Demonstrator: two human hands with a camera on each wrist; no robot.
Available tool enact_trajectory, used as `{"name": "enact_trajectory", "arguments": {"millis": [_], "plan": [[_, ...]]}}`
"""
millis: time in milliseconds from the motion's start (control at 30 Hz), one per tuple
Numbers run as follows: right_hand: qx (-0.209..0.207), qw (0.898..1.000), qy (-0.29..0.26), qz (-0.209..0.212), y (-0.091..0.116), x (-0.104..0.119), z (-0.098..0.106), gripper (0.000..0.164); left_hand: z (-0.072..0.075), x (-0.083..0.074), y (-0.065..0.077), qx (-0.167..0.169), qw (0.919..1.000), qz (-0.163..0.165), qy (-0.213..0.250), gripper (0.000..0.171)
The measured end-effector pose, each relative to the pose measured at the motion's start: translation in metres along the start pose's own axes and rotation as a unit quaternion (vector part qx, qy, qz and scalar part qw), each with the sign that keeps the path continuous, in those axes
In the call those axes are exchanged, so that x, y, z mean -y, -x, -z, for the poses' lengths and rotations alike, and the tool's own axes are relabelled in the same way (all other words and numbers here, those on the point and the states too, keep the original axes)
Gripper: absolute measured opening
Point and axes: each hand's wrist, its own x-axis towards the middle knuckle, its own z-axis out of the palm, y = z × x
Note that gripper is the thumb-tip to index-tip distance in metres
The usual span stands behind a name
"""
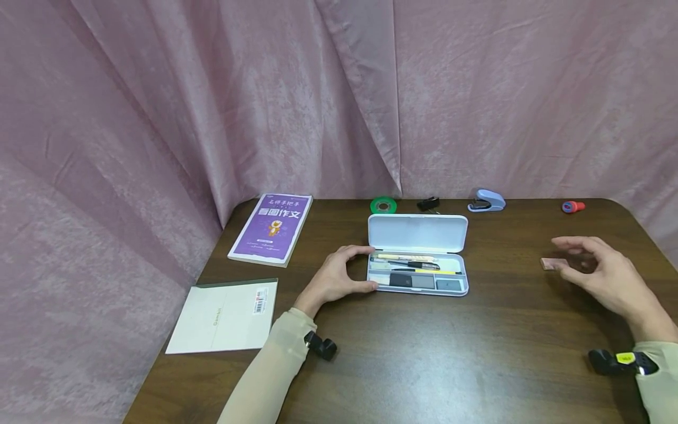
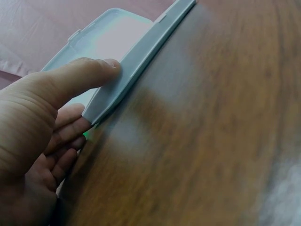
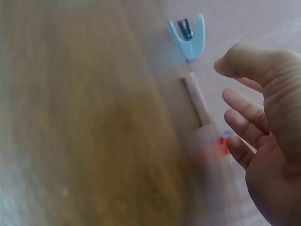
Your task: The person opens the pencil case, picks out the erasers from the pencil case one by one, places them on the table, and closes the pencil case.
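Note:
An open white pencil case (image 1: 417, 234) lies on the table with its lid raised. Inside are several pens (image 1: 418, 265) and small dark and grey blocks (image 1: 401, 280) in compartments. My left hand (image 1: 333, 275) grips the case's left end, thumb on the front wall and fingers at the back corner; the left wrist view shows the thumb (image 2: 87, 75) pressed on the case wall. At the right, my right hand (image 1: 606, 274) hovers with fingers spread loosely around nothing. Just left of it lies a small pinkish block (image 1: 552, 264), perhaps an eraser; in the right wrist view a gap separates them.
Along the back edge sit a green tape roll (image 1: 384, 205), a black clip-like object (image 1: 428, 204), a blue stapler (image 1: 487, 201) and a small red cylinder (image 1: 573, 206). To the left lie a purple book (image 1: 272, 229) and a pale notebook (image 1: 225, 318). Pink curtains hang behind.

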Motion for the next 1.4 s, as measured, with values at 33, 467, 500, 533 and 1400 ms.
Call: {"name": "enact_trajectory", "arguments": {"millis": [33,467,500,533,1400], "plan": [[-0.001,1.0,0.004,-0.006,0.0,0.002,0.0,0.051,0.0,0.0,0.0,0.0,1.0,0.0,0.0,0.078],[-0.013,0.999,-0.053,-0.007,-0.009,0.056,-0.001,0.056,-0.001,0.0,0.001,0.0,1.0,-0.005,0.002,0.078],[-0.014,0.998,-0.061,0.002,-0.011,0.061,-0.001,0.057,-0.001,0.0,0.001,0.0,1.0,-0.005,0.001,0.078],[-0.014,0.997,-0.07,0.01,-0.012,0.065,-0.002,0.058,0.0,0.0,0.001,0.0,1.0,-0.005,0.001,0.078],[0.034,0.978,-0.164,0.122,-0.044,0.155,-0.057,0.059,0.0,0.0,0.0,-0.002,1.0,-0.006,0.002,0.077]]}}
